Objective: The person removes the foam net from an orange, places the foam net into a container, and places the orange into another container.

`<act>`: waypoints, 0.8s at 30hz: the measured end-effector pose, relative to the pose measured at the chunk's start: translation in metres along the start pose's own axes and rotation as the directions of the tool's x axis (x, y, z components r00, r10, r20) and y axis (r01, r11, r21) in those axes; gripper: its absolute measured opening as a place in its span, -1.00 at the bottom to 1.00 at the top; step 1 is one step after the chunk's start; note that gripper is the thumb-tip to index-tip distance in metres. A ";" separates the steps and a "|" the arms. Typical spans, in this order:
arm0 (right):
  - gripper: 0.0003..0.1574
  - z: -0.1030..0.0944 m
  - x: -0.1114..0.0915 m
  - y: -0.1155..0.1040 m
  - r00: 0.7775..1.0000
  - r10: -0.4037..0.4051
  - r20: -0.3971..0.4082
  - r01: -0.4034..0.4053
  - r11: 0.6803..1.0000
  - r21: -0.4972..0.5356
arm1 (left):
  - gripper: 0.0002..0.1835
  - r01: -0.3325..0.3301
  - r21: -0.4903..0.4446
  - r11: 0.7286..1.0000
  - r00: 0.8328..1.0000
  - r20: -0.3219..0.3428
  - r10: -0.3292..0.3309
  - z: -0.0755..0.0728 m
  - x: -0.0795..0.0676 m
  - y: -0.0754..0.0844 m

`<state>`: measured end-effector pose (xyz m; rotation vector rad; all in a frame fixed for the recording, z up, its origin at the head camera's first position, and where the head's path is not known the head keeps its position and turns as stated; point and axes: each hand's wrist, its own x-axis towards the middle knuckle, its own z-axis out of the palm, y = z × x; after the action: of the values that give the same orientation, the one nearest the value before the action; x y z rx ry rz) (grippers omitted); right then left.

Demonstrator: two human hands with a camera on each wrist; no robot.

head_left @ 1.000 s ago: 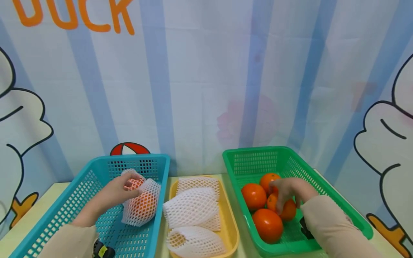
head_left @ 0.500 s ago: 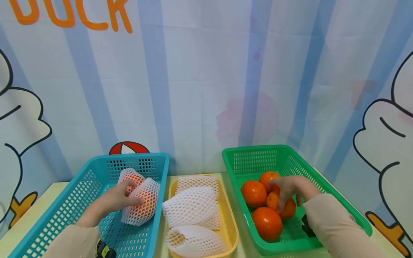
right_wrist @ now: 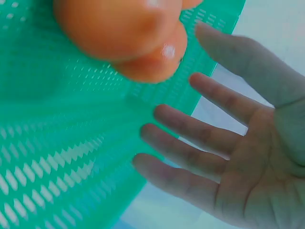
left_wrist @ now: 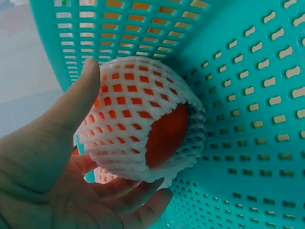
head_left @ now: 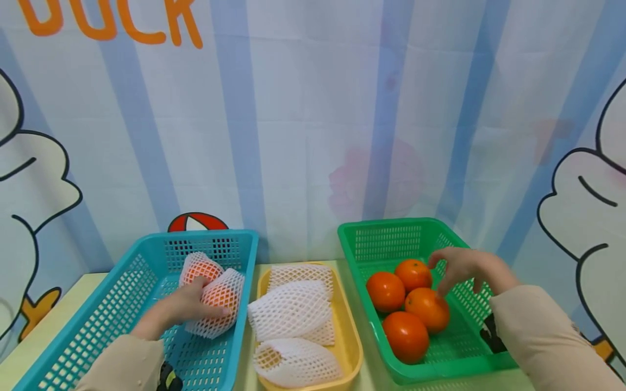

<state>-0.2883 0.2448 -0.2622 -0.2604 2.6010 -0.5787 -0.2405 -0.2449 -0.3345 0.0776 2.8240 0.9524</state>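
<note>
Two oranges in white foam nets lie at the right side of the blue basket [head_left: 166, 358] in the head view. My left hand [head_left: 181, 305] grips the nearer netted orange [head_left: 225, 301], with its thumb on one side and its fingers on the other. The left wrist view shows bare peel through the mouth of the net [left_wrist: 121, 102]. Tucked behind it is the other netted orange [head_left: 200, 269]. Over the right part of the green basket [head_left: 469, 369], my right hand [head_left: 471, 267] is spread and holds nothing. Several bare oranges [head_left: 427, 310] sit just left of it.
Between the two baskets stands a yellow tray [head_left: 346, 326] with several empty foam nets [head_left: 290, 309] in it. Behind everything hangs a striped cloth [head_left: 313, 136] with printed ducks. The pale table [head_left: 90, 282] shows around the baskets.
My left hand has moved right and down onto the nearer netted orange. My right hand has lifted off the bare oranges and shifted right, fingers spread.
</note>
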 end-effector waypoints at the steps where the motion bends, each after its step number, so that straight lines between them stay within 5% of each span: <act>1: -0.20 -0.003 -0.003 0.002 1.000 0.000 -0.011 0.000 1.000 0.002 | -0.13 0.002 0.003 1.000 1.000 0.001 -0.002 0.001 0.001 0.000; 12: -0.12 -0.029 -0.029 0.040 0.999 -0.005 -0.042 0.007 0.999 0.050 | 0.20 0.092 0.009 0.996 0.991 0.094 -0.093 0.007 0.004 0.004; 24: -0.13 -0.034 -0.044 0.079 0.998 0.059 -0.033 -0.056 0.996 0.071 | 0.08 0.041 -0.047 0.998 0.998 0.054 -0.039 0.010 0.008 0.001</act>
<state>-0.2729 0.3395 -0.2521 -0.1534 2.6064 -0.6581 -0.2469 -0.2374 -0.3433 0.0400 2.7416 0.9940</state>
